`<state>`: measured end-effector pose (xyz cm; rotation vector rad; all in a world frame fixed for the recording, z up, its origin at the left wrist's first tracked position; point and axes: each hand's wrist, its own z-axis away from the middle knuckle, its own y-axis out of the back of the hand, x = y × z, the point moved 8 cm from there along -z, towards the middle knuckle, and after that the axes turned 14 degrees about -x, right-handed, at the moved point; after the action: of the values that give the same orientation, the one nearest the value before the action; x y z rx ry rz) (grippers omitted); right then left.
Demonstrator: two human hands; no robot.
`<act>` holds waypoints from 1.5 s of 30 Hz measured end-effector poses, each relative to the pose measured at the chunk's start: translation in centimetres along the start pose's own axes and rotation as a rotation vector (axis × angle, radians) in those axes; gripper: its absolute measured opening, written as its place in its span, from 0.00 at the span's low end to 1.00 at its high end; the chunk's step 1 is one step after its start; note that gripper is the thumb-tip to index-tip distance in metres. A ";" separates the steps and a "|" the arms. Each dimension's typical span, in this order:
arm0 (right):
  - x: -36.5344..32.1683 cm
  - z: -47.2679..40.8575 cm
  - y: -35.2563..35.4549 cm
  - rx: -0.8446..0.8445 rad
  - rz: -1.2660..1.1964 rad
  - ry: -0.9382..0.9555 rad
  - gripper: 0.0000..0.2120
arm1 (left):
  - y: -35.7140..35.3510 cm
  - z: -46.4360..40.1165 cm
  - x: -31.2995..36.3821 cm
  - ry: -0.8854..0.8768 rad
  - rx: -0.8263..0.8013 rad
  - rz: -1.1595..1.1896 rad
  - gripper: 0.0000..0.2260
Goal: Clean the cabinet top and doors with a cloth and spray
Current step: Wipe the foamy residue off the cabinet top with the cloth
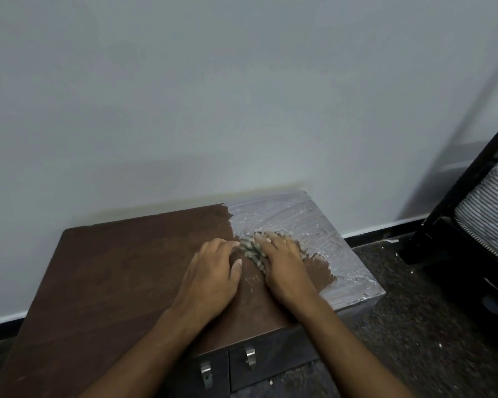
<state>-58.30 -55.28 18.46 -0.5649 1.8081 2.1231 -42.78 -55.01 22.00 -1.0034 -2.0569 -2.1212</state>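
A low cabinet has a dark brown wooden top (pixel 121 268), clean across its left and middle. The right part (pixel 308 222) is greyish white with smeared residue. A bunched, striped grey-beige cloth (pixel 252 249) lies at the border between the two areas. My right hand (pixel 285 262) presses flat on the cloth, fingers spread over it. My left hand (pixel 213 274) rests flat on the wood just left of the cloth, its fingertips touching the cloth's edge. Two dark doors with metal handles (pixel 250 359) show below the front edge. No spray bottle is in view.
A pale wall (pixel 242 96) rises directly behind the cabinet, with a dark skirting strip at its base. A black frame holding striped fabric (pixel 489 208) stands at the right. Dark speckled floor (pixel 414 326) with small white flecks surrounds the cabinet.
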 end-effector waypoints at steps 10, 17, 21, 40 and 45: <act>-1.2 -2.4 0.9 0.014 0.066 0.102 0.25 | 0.2 -3.1 -2.0 0.005 0.005 -0.009 0.16; -5.1 -3.5 -1.6 -0.010 0.102 0.266 0.21 | 1.2 -5.2 -4.7 0.072 0.012 -0.013 0.18; -1.7 -10.1 1.2 0.079 0.082 0.082 0.20 | 1.1 -6.4 -5.5 0.080 -0.016 -0.065 0.20; -3.5 -14.3 -0.1 0.088 0.104 0.078 0.21 | 2.4 -9.1 -7.7 0.185 -0.045 0.141 0.21; -4.6 -15.8 0.7 0.188 0.141 -0.134 0.18 | 3.7 -7.3 -9.4 0.213 0.009 0.170 0.20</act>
<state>-52.91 -70.85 19.16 -0.2503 1.9938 1.9942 -36.83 -65.93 21.59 -0.8730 -1.8142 -2.0337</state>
